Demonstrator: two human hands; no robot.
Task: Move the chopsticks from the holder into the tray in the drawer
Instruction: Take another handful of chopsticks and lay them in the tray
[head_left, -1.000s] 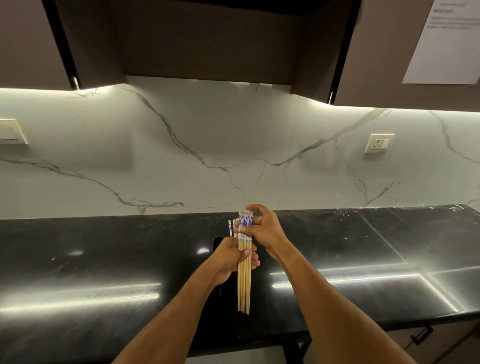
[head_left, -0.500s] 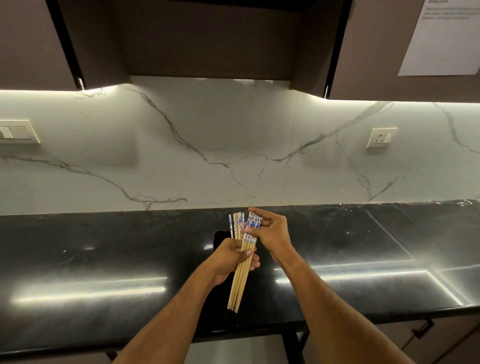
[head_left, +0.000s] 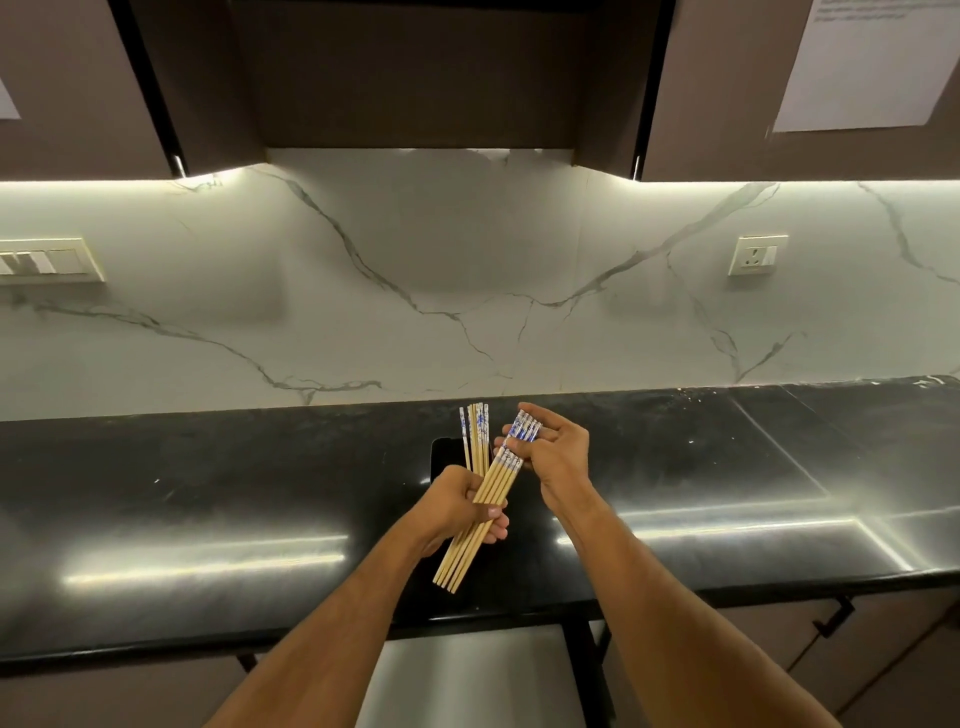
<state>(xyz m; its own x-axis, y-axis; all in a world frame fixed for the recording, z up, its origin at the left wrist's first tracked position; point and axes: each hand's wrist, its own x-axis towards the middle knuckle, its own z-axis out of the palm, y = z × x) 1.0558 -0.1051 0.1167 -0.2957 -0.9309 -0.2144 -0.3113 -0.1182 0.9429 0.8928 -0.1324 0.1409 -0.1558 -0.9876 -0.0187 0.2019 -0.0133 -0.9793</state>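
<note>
- Your chopsticks (head_left: 480, 512) are out over the black countertop (head_left: 208, 499), at 6 o'clock from the marble backsplash (head_left: 467, 291); no holder, drawer or tray can be made out
- Judged handling: light, stiff, smooth wooden sticks, loose in a bundle, likely to slide past one another and fan out
- Already two groups: one upright, one slanting toward 1 o'clock
- Hold mid-shaft, all sticks together; keep the blue-patterned ends level
- Your left hand (head_left: 460, 506) is curled round the shafts at mid-length
- Your right hand (head_left: 553, 457), at 1 o'clock from the left and just beside it, pinches the patterned ends of the slanted group
- Both forearms reach forward, converging
</note>
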